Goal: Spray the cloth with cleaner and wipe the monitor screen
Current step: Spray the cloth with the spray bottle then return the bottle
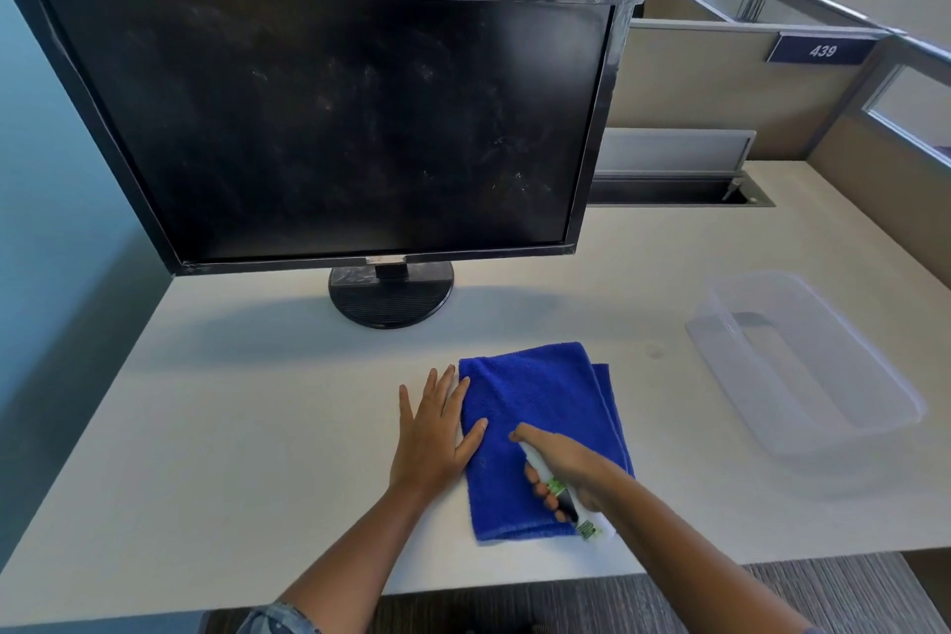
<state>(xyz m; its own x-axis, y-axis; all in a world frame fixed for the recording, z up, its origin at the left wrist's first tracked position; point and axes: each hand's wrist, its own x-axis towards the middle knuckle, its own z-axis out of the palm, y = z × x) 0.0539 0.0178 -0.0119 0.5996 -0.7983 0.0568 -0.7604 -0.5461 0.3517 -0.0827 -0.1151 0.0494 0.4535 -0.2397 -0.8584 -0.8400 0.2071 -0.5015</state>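
Observation:
A folded blue cloth [540,407] lies flat on the white desk [257,427] in front of me. My left hand [437,432] rests palm down with spread fingers on the desk, its thumb and fingertips on the cloth's left edge. My right hand [566,471] grips a small white spray bottle [566,505] with a green and black label, held over the cloth with its nozzle end pointing at the cloth's middle. The black monitor [329,118] stands on a round base behind the cloth, its dark screen streaked with dust and smudges.
A clear plastic bin [823,366] sits on the desk at the right. Behind the monitor's right side a cable tray slot [679,193] is open in the desk. Partition walls enclose the desk at back and right. The desk's front edge is just below my arms.

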